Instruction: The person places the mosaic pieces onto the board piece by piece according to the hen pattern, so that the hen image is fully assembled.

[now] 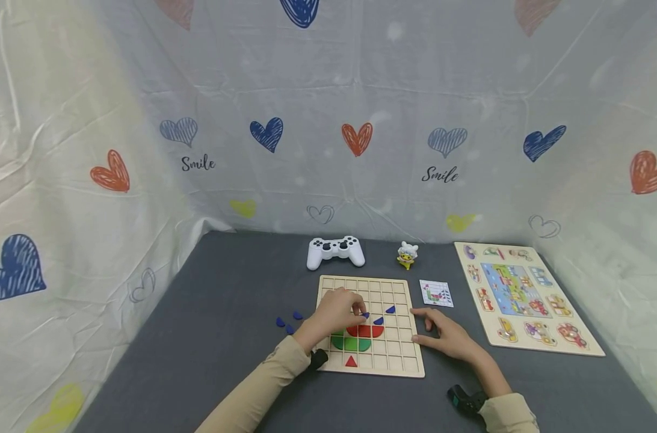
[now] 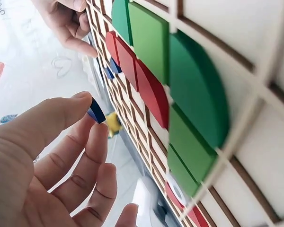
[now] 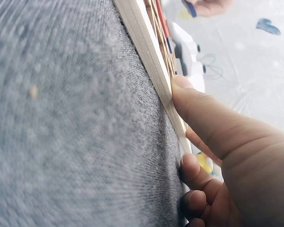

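Observation:
A wooden grid board (image 1: 399,355) lies on the dark table. Over its middle, my left hand (image 1: 334,310) pinches a small blue puzzle piece (image 2: 96,111) between thumb and fingertips. Two more blue pieces, one further right (image 1: 390,310) and one nearer (image 1: 379,321), sit on the grid. Below them are a row of red pieces (image 1: 364,331), green pieces (image 1: 351,344) and a red triangle (image 1: 351,361). My right hand (image 1: 447,337) rests at the board's right edge, its thumb (image 3: 199,106) and index finger touching the rim, spread apart along it.
Loose blue pieces (image 1: 280,322) lie left of the board. A pattern card (image 1: 435,293) is to its right, and a picture puzzle board (image 1: 471,270) further right. Behind stand a white game controller (image 1: 336,249) and a small yellow-and-white figurine (image 1: 407,255). A printed curtain (image 1: 317,168) surrounds the table.

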`<move>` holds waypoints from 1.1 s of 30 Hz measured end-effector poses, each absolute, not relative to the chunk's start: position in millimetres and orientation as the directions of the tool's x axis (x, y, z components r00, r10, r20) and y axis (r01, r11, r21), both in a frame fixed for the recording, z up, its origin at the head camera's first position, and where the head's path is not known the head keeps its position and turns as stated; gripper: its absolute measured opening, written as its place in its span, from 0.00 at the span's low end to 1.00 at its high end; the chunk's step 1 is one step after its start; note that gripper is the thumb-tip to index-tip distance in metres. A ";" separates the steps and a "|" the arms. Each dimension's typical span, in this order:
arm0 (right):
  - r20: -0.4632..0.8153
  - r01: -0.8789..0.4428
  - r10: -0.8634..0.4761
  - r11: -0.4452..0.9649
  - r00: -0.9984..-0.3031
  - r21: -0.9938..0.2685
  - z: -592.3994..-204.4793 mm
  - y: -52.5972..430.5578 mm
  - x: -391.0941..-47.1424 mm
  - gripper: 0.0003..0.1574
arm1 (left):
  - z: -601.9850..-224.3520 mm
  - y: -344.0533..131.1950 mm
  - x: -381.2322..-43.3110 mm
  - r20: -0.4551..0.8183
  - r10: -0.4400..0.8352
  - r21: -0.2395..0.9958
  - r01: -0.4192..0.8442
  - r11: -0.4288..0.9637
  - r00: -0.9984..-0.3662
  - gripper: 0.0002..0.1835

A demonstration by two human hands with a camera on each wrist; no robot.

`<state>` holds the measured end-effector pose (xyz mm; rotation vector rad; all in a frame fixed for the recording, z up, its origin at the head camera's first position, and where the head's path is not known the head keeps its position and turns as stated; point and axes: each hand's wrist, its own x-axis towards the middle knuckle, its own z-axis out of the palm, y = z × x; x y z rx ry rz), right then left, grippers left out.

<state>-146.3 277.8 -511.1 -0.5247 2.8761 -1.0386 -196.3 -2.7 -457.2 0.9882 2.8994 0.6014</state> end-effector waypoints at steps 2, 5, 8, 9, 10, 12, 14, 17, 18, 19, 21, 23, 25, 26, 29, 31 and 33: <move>0.079 -0.301 -0.326 0.718 -0.942 -0.627 -510.8 277.9 -146.1 0.36 | -457.6 3.7 -196.6 0.096 0.593 0.360 0.584 0.728 -0.799 0.04; 0.074 -0.298 -0.327 0.719 -0.942 -0.628 -511.1 277.7 -146.3 0.36 | -457.9 12.6 -197.1 0.072 0.592 0.357 0.575 0.736 -0.802 0.04; 0.069 -0.296 -0.328 0.717 -0.942 -0.631 -511.0 277.5 -146.5 0.36 | -458.8 21.2 -198.0 0.061 0.603 0.361 0.581 0.730 -0.796 0.04; 0.068 -0.295 -0.328 0.718 -0.942 -0.630 -511.0 277.6 -146.5 0.36 | -458.9 23.8 -198.4 0.060 0.608 0.361 0.585 0.726 -0.792 0.04; 0.069 -0.296 -0.328 0.718 -0.942 -0.630 -510.8 277.6 -146.5 0.36 | -459.4 26.6 -198.7 0.059 0.612 0.359 0.589 0.724 -0.789 0.04; 0.075 -0.300 -0.329 0.716 -0.941 -0.630 -510.4 277.6 -146.5 0.36 | -459.5 32.0 -199.2 0.053 0.618 0.354 0.594 0.723 -0.784 0.04; 0.079 -0.304 -0.330 0.715 -0.941 -0.630 -510.0 277.5 -146.4 0.36 | -459.9 37.2 -199.8 0.044 0.620 0.346 0.594 0.726 -0.784 0.04; 0.088 -0.309 -0.330 0.712 -0.940 -0.630 -509.5 277.5 -146.5 0.36 | -461.4 44.8 -200.8 0.034 0.615 0.323 0.591 0.739 -0.788 0.05; 0.091 -0.312 -0.331 0.711 -0.939 -0.630 -509.4 277.6 -146.6 0.36 | -462.2 47.3 -201.1 0.031 0.613 0.315 0.590 0.744 -0.790 0.05; 0.094 -0.314 -0.331 0.711 -0.939 -0.629 -509.5 277.8 -146.5 0.35 | -462.8 49.7 -201.2 0.027 0.609 0.312 0.586 0.748 -0.792 0.05; 0.101 -0.318 -0.331 0.712 -0.938 -0.626 -509.8 278.3 -146.6 0.35 | -463.5 54.4 -201.5 0.022 0.599 0.304 0.576 0.759 -0.801 0.05; 0.105 -0.323 -0.333 0.712 -0.937 -0.623 -510.1 278.8 -146.8 0.35 | -463.4 58.7 -201.6 0.013 0.586 0.296 0.563 0.772 -0.810 0.05; 0.109 -0.327 -0.335 0.712 -0.936 -0.622 -510.5 279.2 -147.1 0.35 | -463.3 62.7 -201.4 0.012 0.571 0.284 0.550 0.785 -0.821 0.05; 0.109 -0.328 -0.335 0.712 -0.936 -0.621 -510.7 279.4 -147.3 0.35 | -463.3 64.5 -201.1 0.014 0.565 0.272 0.547 0.792 -0.825 0.05; 0.111 -0.329 -0.336 0.711 -0.935 -0.621 -511.1 279.7 -147.6 0.35 | -464.4 68.9 -200.5 0.005 0.551 0.244 0.536 0.808 -0.834 0.06; 0.112 -0.331 -0.338 0.708 -0.934 -0.624 -511.2 279.7 -147.6 0.35 | -466.1 71.1 -200.3 -0.001 0.546 0.235 0.530 0.815 -0.838 0.08; 0.115 -0.335 -0.341 0.707 -0.933 -0.623 -511.4 279.8 -147.5 0.35 | -468.2 72.7 -200.6 -0.009 0.542 0.236 0.525 0.818 -0.840 0.09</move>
